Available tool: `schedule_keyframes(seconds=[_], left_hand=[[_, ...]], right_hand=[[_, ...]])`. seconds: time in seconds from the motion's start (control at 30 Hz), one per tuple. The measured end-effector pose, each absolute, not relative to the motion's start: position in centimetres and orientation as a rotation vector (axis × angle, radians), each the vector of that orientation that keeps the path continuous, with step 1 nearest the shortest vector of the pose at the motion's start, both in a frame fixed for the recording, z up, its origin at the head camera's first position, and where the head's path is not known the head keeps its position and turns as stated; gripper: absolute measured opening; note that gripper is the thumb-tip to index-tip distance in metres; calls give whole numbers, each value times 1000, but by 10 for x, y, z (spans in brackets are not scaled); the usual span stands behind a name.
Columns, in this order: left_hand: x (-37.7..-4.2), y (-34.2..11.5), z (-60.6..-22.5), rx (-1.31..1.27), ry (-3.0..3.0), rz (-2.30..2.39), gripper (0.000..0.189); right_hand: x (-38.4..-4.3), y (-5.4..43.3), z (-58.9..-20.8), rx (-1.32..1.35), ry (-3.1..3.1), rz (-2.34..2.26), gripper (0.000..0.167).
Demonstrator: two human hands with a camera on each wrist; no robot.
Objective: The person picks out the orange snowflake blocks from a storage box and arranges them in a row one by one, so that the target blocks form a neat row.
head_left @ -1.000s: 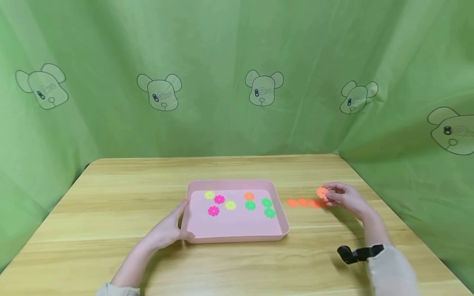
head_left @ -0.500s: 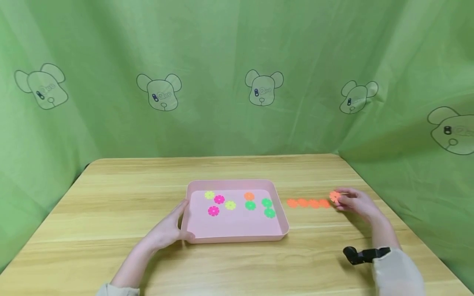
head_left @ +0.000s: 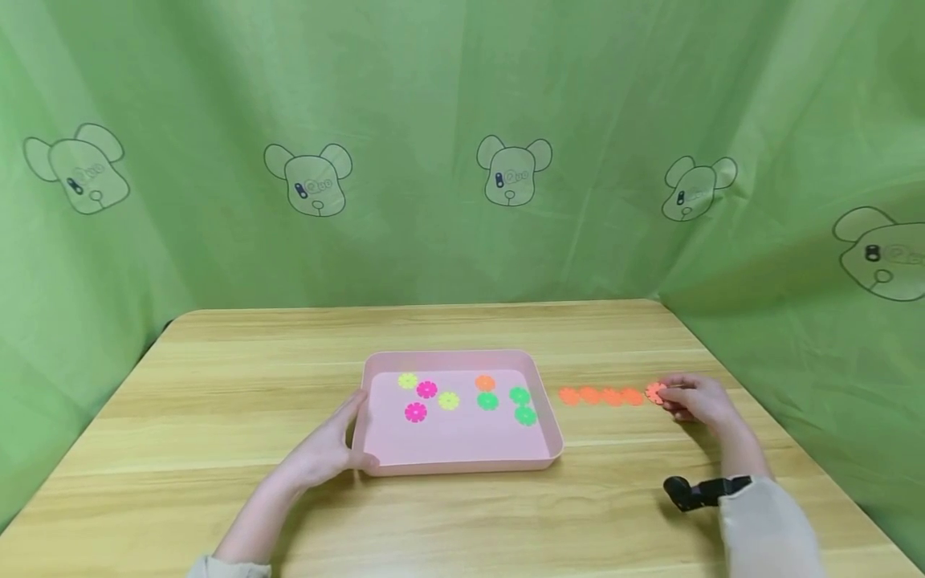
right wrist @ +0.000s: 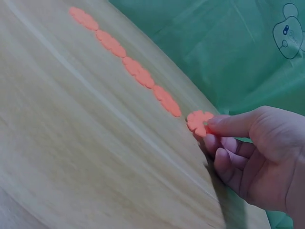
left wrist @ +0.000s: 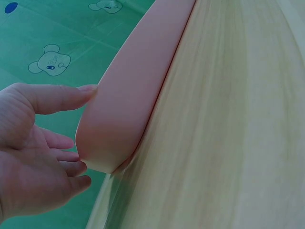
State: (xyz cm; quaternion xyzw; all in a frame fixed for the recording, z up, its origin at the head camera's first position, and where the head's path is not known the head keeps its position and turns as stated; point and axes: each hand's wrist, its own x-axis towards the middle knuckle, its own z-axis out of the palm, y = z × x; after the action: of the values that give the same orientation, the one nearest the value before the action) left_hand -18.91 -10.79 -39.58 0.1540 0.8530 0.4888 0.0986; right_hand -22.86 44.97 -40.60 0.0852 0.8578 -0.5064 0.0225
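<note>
My right hand (head_left: 699,401) pinches an orange snowflake disc (head_left: 654,392) between thumb and fingers, at the right end of a row of similar orange discs (head_left: 611,396). In the right wrist view, this disc (right wrist: 198,123) is slightly tilted, with a small gap between it and the row. A shallow pink tray (head_left: 462,467) stands at mid-table. Around its near left corner, my left hand (head_left: 325,449) holds the tray. The left wrist view has the thumb touching the rim of the tray wall (left wrist: 128,86), with the other fingers at the corner.
Inside the tray lie yellow discs (head_left: 449,400), magenta discs (head_left: 416,413), green discs (head_left: 525,416) and one orange disc (head_left: 484,384). Beneath everything is a wooden table (head_left: 289,345). A green curtain (head_left: 412,257) hangs behind it and along both sides.
My right hand has moved right with the orange disc, from above the row to past its end, and lowered it. The left hand and the tray look unmoved.
</note>
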Motion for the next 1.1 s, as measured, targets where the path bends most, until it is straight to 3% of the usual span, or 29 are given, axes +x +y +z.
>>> schedule_keyframes(seconds=[0.37,1.1], left_hand=[[-189,-107,-396,448,2530,1448,103],[-189,-108,-395,466,2522,1456,103]], right_hand=[[-235,446,-410,318,2813,-1301,40],[-234,439,-411,278,2860,-1275,32]])
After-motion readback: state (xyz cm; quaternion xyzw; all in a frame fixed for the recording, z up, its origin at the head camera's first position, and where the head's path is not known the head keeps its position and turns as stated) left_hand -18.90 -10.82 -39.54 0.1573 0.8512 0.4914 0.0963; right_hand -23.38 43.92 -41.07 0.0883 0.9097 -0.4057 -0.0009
